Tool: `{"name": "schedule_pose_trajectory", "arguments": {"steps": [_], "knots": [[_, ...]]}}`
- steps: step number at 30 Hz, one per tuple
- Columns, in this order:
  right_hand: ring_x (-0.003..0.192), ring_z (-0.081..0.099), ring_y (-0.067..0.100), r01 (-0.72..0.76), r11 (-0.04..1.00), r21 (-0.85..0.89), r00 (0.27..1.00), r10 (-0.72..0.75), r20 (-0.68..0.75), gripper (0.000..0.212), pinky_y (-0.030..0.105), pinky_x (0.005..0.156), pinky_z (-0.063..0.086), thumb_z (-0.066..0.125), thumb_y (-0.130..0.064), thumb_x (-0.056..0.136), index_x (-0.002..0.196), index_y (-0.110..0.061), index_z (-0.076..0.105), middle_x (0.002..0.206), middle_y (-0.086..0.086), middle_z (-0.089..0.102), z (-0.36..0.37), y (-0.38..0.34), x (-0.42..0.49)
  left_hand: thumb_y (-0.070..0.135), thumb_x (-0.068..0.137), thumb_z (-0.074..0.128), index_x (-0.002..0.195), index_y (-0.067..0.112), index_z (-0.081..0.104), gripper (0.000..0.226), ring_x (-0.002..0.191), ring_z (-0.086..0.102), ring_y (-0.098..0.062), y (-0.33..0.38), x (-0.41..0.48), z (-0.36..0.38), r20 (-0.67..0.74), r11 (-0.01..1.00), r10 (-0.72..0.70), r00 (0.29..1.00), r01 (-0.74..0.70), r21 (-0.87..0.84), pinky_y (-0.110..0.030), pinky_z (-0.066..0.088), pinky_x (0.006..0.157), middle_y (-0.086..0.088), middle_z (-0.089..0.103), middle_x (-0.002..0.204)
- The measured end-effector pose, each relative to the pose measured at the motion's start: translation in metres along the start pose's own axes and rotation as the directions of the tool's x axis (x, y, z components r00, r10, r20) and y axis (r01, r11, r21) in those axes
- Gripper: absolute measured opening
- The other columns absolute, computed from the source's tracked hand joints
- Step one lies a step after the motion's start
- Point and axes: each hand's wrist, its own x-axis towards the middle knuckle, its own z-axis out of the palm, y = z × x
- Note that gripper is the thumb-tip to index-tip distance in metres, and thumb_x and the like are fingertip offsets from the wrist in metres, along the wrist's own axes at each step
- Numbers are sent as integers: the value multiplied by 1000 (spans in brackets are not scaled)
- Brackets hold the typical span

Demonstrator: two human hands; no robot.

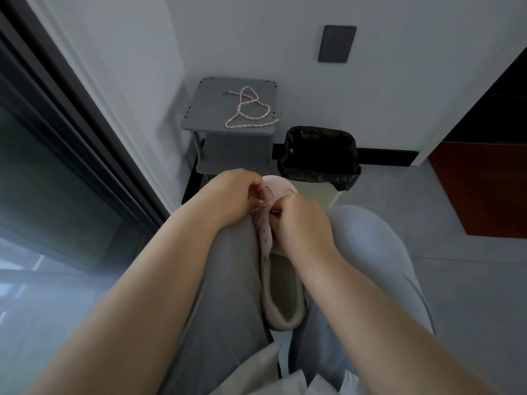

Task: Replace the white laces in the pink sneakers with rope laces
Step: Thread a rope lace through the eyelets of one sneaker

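Note:
A pink sneaker [278, 303] lies between my knees, toe pointing away from me, its eyelet row bare of lace along the left side. My left hand [239, 195] pinches something thin and pale at the top eyelets near the toe. My right hand [299, 220] is curled at the opposite eyelets, its fingertips pinching a lace end that is mostly hidden. A pink speckled rope lace [248, 109] lies loosely coiled on top of the grey shelf unit [205, 109] ahead.
A bin lined with a black bag [319, 155] stands right of the shelf unit, just beyond the sneaker's toe. A dark-framed glass door [57, 172] runs along the left. White wall ahead with a grey plate [337, 43]. Grey floor spreads to the right.

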Motion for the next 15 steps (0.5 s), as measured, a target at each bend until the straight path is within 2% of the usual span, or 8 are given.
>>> {"name": "schedule_pose_trajectory", "arguments": {"steps": [2,5,9,13,15], "knots": [[76,55,27,6,999,-44,1000,-5,7,30,27,60,33,38,-26,97,97,-15,67,82,6,60,3,0,-1,13,78,66,77,21,66,9,82,58,-13,2,3,2,-20,998,-3,1000,4,55,-30,47,79,14,57,74],[85,58,28,26,992,-123,1000,-27,-10,26,27,61,32,40,-15,95,101,-16,65,90,7,62,4,2,-4,13,79,64,83,22,70,12,82,57,-12,4,5,1,3,997,25,1000,-25,66,-28,46,78,16,55,74],[94,58,30,24,992,-127,1000,-26,-9,26,28,64,33,41,-16,94,103,-20,65,98,7,65,5,0,-4,14,80,68,83,20,71,8,77,54,-8,2,0,-3,4,998,56,998,-56,-10,-22,43,73,14,57,74],[91,59,25,17,993,-120,1000,-17,5,26,26,62,33,41,-19,94,103,-24,65,98,2,65,9,0,-3,11,80,66,82,20,71,10,70,50,-2,2,-1,-3,-8,999,33,999,-33,-7,-16,35,65,22,51,68],[91,59,25,14,992,-124,1000,-12,12,24,26,62,34,42,-21,93,100,-25,65,99,1,65,11,2,-2,19,84,64,82,18,69,6,74,54,-7,2,-2,-2,7,1000,20,1000,-20,-11,-18,36,66,16,55,72]]}}
